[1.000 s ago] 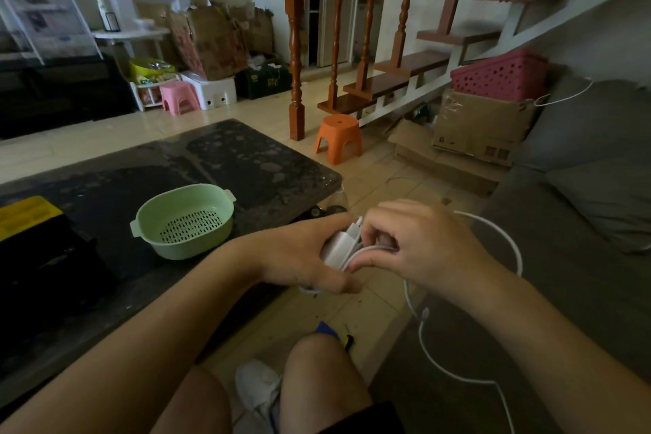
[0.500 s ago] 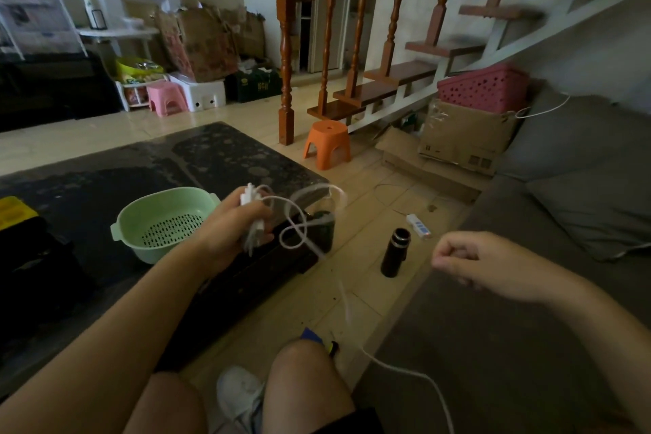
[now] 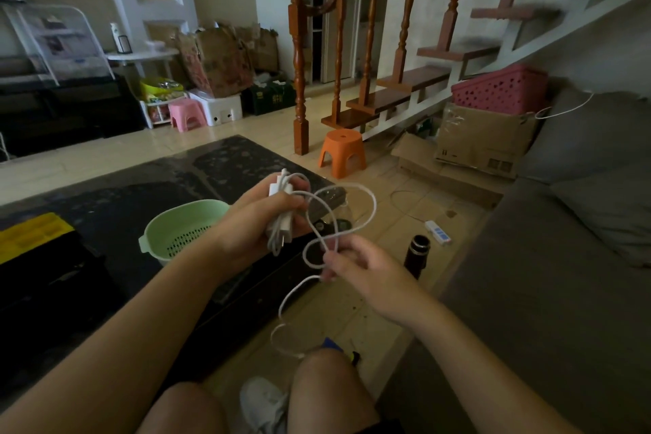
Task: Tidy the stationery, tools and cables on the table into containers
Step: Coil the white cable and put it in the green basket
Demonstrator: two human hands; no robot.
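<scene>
My left hand [image 3: 267, 222] covers the middle of the white charger [image 3: 276, 188]; how many turns of white cable [image 3: 373, 201] lie inside that grip is hidden. Below my right hand [image 3: 366, 268], which pinches it, the cable blurs out by my knee. My left wrist hides the green basket's [image 3: 186, 204] near rim. Beyond my right wrist, the black bottle's [image 3: 421, 247] base is covered. Far left of the grip, the yellow-lidded box [image 3: 31, 232] is cut by the edge.

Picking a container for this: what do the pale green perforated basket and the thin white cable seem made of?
The pale green perforated basket looks like moulded plastic, matt: even colour, slotted base. The thin white cable seems sheathed in smooth flexible plastic or rubber: it curls in loose loops between the left hand and the right hand.
</scene>
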